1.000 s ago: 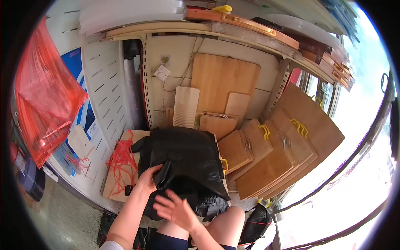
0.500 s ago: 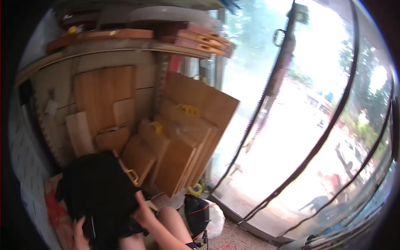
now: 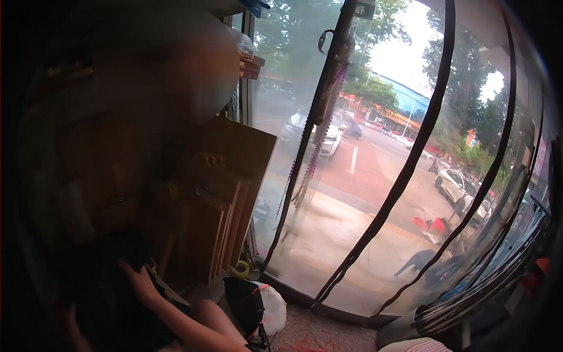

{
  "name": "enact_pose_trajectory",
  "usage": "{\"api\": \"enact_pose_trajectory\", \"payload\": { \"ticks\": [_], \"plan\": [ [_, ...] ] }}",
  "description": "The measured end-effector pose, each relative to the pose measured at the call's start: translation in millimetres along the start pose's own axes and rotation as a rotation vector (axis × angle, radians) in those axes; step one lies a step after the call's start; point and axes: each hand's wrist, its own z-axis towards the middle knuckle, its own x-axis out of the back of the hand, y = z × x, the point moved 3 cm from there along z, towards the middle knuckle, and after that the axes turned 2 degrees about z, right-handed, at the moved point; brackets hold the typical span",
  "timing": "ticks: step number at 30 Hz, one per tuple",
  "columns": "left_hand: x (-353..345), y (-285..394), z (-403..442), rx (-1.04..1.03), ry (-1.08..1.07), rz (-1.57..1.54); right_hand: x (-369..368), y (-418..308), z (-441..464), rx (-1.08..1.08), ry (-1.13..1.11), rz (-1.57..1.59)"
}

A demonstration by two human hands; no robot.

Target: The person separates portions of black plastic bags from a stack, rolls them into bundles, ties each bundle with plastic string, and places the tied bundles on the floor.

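Note:
A stack of black plastic bags (image 3: 99, 281) lies in front of my knees at the lower left, dark and hard to make out. My right hand (image 3: 138, 280) rests at the right edge of the black plastic; its fingers are dim, and whether they grip the plastic cannot be told. At the lower left edge, my left hand (image 3: 73, 325) shows only as a faint, dark shape beside the plastic, its fingers not distinguishable.
Wooden boards (image 3: 234, 188) lean beyond the stack. A yellow tape roll (image 3: 240, 269) and a black and white bag (image 3: 272, 311) sit on the floor right of my knee. Dark-edged clear door strips (image 3: 387, 214) hang at the right, with parked cars outside.
The view has swung right towards the doorway and the left side has darkened. My hands have moved apart from the middle of the black plastic to its two sides.

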Motion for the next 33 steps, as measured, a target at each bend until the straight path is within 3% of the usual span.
{"api": "enact_pose_trajectory", "payload": {
  "ticks": [2,5,8,10,11,12,13,15,16,17,22,26,31,33],
  "plan": [
    [-3,-4,0,0.003,0.006,0.014,14,3,-15,0.050,0.035,-0.070],
    [-1,-15,-3,-0.007,0.024,0.022,57,49,-35,-0.211,0.096,0.117],
    [10,-45,-3,-0.027,0.051,0.030,128,152,-26,-0.286,0.225,0.017],
    [16,-67,6,-0.040,0.091,0.086,151,161,-30,-0.014,-0.041,-0.525],
    [-7,-40,-20,0.036,0.160,0.111,163,164,-34,0.163,-0.112,-0.760],
    [-9,-37,-24,0.091,0.230,0.117,131,128,-41,-0.185,-0.084,-0.175],
    [-26,-17,-43,0.123,0.252,0.068,100,91,-51,-0.473,0.136,0.413],
    [-21,-25,-28,-0.040,0.076,0.048,98,89,-43,-0.559,0.057,0.585],
    [-21,-26,-31,-0.140,0.137,0.087,101,91,-40,-0.561,0.060,0.519],
    [-15,-31,-25,-0.309,0.198,0.388,105,92,-38,-0.542,0.060,0.456],
    [-59,18,-64,-0.741,0.475,1.188,99,81,-44,-0.246,0.175,0.149],
    [-116,6,-44,-0.976,0.055,1.376,95,80,-43,-0.147,0.287,-0.138],
    [-136,-37,-7,-0.834,-0.060,1.554,78,66,-44,-0.130,0.245,-0.069],
    [-136,-35,-5,-0.801,-0.093,1.583,69,68,-43,-0.072,0.197,-0.177]
  ]
}}
